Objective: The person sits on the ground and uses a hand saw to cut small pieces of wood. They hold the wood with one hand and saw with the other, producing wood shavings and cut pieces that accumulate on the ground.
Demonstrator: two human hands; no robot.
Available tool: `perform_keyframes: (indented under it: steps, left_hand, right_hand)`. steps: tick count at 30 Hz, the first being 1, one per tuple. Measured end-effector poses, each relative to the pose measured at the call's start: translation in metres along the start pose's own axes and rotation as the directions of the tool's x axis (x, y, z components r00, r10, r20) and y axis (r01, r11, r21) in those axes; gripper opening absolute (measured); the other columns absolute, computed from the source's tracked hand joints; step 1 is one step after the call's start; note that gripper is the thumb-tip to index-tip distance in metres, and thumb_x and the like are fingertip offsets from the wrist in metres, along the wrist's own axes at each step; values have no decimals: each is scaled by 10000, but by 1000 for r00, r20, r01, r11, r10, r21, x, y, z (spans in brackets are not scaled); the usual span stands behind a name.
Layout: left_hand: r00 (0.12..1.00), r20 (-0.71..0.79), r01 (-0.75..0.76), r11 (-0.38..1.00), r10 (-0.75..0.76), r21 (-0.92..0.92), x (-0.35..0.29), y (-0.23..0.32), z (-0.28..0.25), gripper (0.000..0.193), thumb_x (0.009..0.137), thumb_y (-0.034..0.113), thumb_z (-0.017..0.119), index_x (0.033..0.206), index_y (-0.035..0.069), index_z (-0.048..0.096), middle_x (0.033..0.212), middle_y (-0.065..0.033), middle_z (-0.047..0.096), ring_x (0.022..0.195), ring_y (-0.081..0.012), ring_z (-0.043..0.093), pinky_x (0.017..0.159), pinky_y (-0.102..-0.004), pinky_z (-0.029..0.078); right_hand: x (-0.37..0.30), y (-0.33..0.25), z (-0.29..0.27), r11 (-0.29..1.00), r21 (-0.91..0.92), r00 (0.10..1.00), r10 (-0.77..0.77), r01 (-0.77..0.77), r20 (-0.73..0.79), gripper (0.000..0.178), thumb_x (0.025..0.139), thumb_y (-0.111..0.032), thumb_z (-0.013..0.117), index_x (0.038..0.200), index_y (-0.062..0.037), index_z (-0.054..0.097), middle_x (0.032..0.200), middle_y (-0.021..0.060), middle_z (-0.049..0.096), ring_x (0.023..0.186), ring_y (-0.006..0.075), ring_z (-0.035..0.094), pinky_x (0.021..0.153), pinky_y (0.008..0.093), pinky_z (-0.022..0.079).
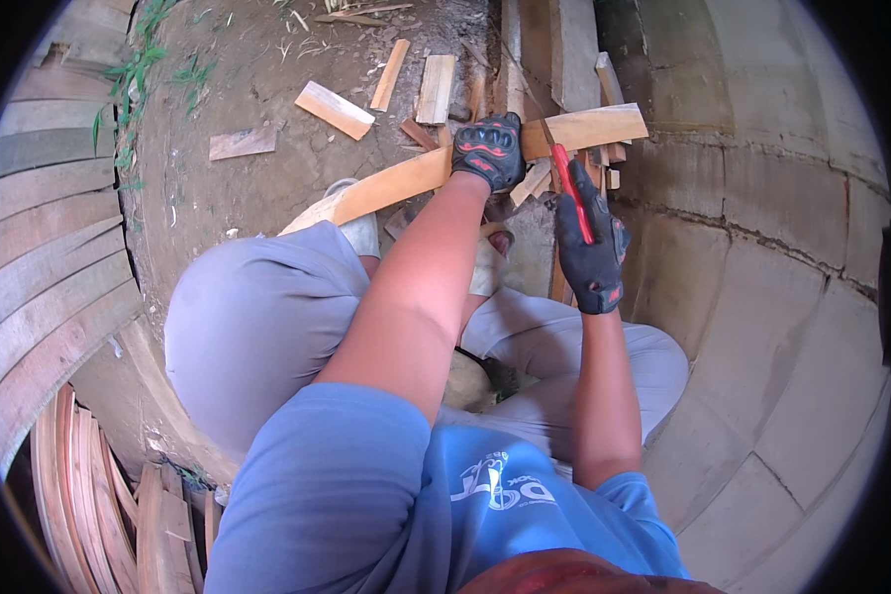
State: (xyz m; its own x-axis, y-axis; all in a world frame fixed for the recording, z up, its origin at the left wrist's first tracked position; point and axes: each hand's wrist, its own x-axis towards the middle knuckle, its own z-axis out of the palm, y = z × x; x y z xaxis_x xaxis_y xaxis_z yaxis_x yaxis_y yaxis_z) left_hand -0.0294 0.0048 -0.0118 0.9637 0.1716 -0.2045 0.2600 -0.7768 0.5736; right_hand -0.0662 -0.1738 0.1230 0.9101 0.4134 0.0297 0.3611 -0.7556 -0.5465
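Observation:
A long pale wooden board (391, 186) lies slanted across the upper middle, over a beam and my feet. My left hand (490, 153), in a black glove with red marks, is closed round the board and presses it down. Just right of it, my right hand (594, 243), gloved alike, grips the red handle of a handsaw (571, 193). The saw's thin blade points up and away, crossing the board a little right of my left hand. Whether its teeth are in the wood is too small to tell.
Several wood offcuts (335, 109) lie on the dirt ground ahead and left. A concrete block wall (772, 247) rises close on the right. Wooden planks (54, 213) line the left side, with stacked strips (89, 485) at lower left. Upright timbers (572, 54) stand beyond the board.

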Motion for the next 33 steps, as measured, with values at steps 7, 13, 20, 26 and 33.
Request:
perform_keyframes:
  steps: [7,13,20,26,33]
  left_hand:
    - [999,53,-9,1000,10,-23,-4,-1,3,429,847,295,713,1202,57,682,1183,-219,753,1121,-402,743,962,-519,588]
    - [977,213,1,991,28,-135,15,-14,-19,519,823,354,718,1257,70,701,1274,-231,743,1187,-400,729,1025,-515,583]
    - [980,199,9,995,10,-95,16,-17,-18,502,812,333,712,1245,79,706,1262,-224,748,1194,-394,725,1028,-497,581]
    - [982,190,28,995,-9,-98,17,-14,-14,522,812,354,725,1264,96,694,1255,-198,755,1189,-392,726,1032,-493,584]
    - [988,151,44,995,-31,-84,16,-19,-5,494,825,354,719,1252,106,699,1238,-204,757,1187,-384,729,1027,-492,585]
  right_hand:
    - [-14,-3,-6,1000,-16,1000,20,-20,23,432,1060,-219,648,1483,-131,662,1251,233,753,1114,393,759,906,451,592]
    - [1,-6,-5,999,-42,1000,2,-1,18,445,1069,-277,621,1498,-160,640,1266,207,747,1120,427,729,909,489,586]
    - [-46,-41,-59,997,-75,999,30,-28,30,450,1045,-220,658,1485,-129,656,1296,228,738,1138,416,738,943,458,590]
    - [-117,-87,-130,988,-135,994,84,-74,69,435,1022,-120,688,1454,-68,680,1356,221,734,1152,320,775,948,386,599]
    - [-41,-65,-72,990,-130,998,57,-54,20,379,1063,-192,642,1416,-72,707,1263,195,777,1118,344,777,961,430,586]
